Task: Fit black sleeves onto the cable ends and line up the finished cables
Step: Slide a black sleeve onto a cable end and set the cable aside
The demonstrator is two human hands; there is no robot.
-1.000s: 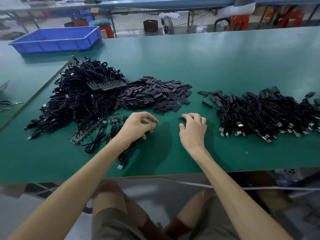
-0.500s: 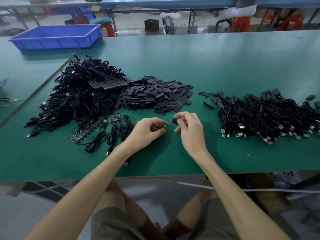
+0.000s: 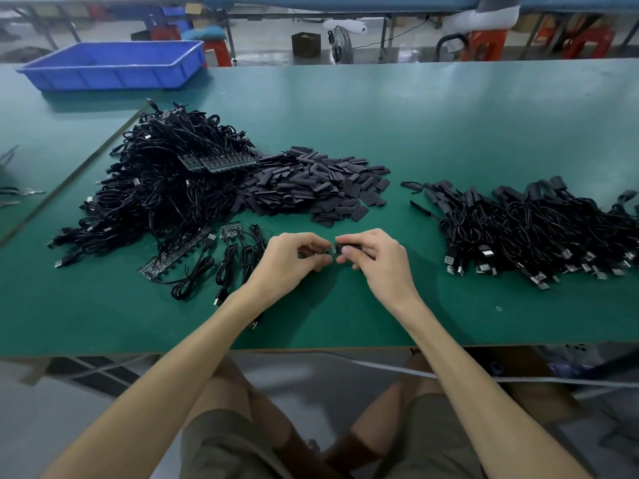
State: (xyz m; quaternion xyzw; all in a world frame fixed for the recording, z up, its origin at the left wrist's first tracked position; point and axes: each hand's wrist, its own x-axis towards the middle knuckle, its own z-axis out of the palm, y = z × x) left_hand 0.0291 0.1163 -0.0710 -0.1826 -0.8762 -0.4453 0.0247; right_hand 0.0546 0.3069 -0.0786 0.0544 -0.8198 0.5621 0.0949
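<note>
My right hand [image 3: 380,266] pinches a black sleeve [image 3: 346,248] between thumb and forefinger. Its mouth touches the small board on the cable end [image 3: 332,250], which my left hand [image 3: 287,261] pinches. I judge the sleeve light, soft and easily squashed, so I would grip its edges, not its flats. The sleeve heap [image 3: 311,188] lies just beyond and the finished cables [image 3: 536,229] lie to the right. Bare table [image 3: 339,305] lies beneath, its near edge close.

Bare forearms converge above tabletop [image 3: 345,323] front edge. Left hand [image 3: 290,259] curled, fingertips pinching cable end [image 3: 332,249]. Right hand [image 3: 378,262] curled, thumb and forefinger pinching black sleeve [image 3: 347,244].
</note>
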